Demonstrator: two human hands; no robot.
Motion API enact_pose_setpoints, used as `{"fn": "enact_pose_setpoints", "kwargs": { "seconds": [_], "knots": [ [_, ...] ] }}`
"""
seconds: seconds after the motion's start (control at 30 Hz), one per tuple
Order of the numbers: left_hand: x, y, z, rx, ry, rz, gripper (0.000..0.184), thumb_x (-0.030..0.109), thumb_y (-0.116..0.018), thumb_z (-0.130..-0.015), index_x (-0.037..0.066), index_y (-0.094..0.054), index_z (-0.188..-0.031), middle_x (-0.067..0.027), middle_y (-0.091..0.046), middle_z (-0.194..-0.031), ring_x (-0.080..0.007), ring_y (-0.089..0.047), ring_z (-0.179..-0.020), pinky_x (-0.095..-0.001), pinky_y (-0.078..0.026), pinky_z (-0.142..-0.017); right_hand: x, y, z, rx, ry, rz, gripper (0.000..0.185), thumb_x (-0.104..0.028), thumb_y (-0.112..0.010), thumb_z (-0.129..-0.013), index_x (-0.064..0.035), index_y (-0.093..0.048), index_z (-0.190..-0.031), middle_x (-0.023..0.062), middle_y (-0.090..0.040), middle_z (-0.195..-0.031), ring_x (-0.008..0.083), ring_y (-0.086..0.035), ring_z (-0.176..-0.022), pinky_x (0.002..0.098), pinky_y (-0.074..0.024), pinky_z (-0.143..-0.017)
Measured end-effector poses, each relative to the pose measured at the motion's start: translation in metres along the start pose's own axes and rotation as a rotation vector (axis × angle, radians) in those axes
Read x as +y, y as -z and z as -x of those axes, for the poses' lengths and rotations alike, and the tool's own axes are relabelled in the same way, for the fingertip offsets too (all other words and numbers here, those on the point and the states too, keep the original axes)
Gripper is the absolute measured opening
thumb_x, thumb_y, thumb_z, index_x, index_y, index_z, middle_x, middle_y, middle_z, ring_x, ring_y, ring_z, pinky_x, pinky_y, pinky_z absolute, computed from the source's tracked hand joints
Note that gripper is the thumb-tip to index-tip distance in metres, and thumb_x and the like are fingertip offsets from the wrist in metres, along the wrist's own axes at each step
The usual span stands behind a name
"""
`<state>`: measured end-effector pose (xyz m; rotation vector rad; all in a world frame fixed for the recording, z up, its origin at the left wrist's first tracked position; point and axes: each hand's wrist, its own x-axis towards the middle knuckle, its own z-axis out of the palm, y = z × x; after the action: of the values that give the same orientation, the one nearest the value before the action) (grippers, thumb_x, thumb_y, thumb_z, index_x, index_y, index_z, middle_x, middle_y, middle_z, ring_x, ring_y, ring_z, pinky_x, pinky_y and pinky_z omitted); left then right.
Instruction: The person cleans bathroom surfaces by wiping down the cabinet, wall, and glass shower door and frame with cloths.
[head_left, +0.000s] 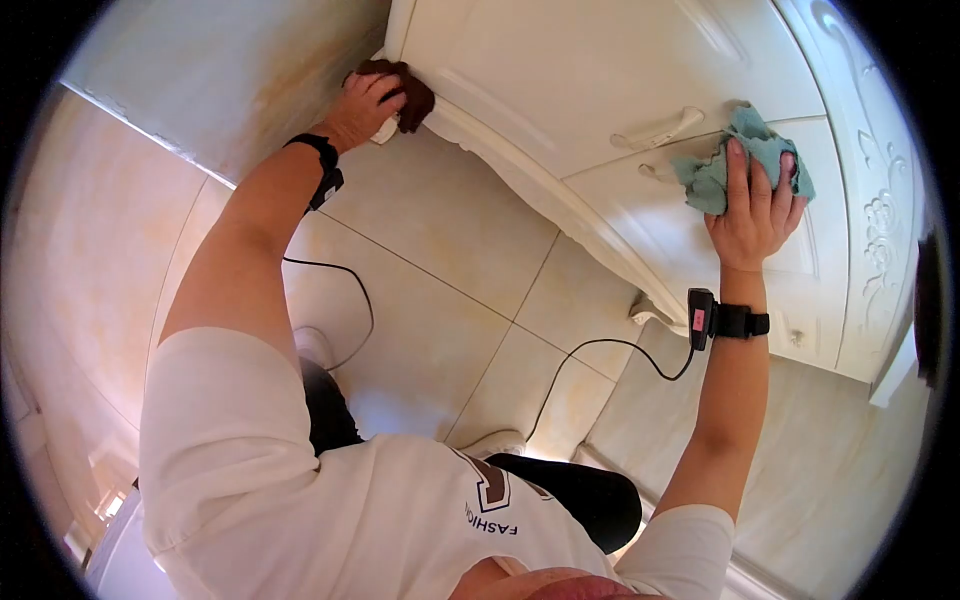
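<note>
My left hand (362,108) is closed over a dark brown cloth (414,98) at the lower left corner of a white cabinet (480,45), close to the floor. Part of the cabinet's foot shows beneath the fingers. At the right, my right hand (752,222) presses a crumpled green cloth (757,140) against the cabinet front, its fingers bent over the fabric. Just left of that cloth is a pale curved handle (660,130). Both palms are hidden.
Beige floor tiles (430,270) run below the cabinet's scalloped lower edge. A marbled wall (250,80) meets its left side. Black cables (600,342) trail from the wrist straps toward my body. Carved trim (882,225) lines the cabinet's right side.
</note>
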<state>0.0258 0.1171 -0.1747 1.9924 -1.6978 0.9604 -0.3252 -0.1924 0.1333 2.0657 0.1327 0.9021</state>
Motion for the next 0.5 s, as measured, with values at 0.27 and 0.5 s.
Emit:
{"fn": "enact_pose_setpoints", "kwargs": {
  "seconds": [0.27,0.5],
  "knots": [
    [0.002,0.007,-0.020,0.011,0.120,0.051,0.024,0.005,-0.058,-0.076,0.005,-0.059,-0.099,-0.0146,-0.053,-0.119,-0.0355,-0.047,-0.114,-0.0496,-0.039,-0.094,-0.014,0.006,0.020,-0.154,-0.108,-0.211,0.068,-0.001,-0.058,-0.065,-0.0210,-0.057,-0.130,0.0020,-0.061,-0.119,0.0310,-0.048,-0.125,0.0495,-0.0362,-0.092],
    [0.012,0.026,-0.040,-0.039,0.068,0.138,0.038,-0.002,-0.069,-0.064,0.001,-0.057,-0.100,-0.0154,-0.054,-0.116,-0.0367,-0.050,-0.111,-0.0478,-0.041,-0.094,-0.052,0.065,0.147,-0.598,-0.227,-0.578,0.038,-0.001,-0.055,-0.076,-0.0098,-0.061,-0.113,0.0091,-0.065,-0.111,0.0303,-0.059,-0.106,0.0421,-0.0463,-0.089]
  ]
}}
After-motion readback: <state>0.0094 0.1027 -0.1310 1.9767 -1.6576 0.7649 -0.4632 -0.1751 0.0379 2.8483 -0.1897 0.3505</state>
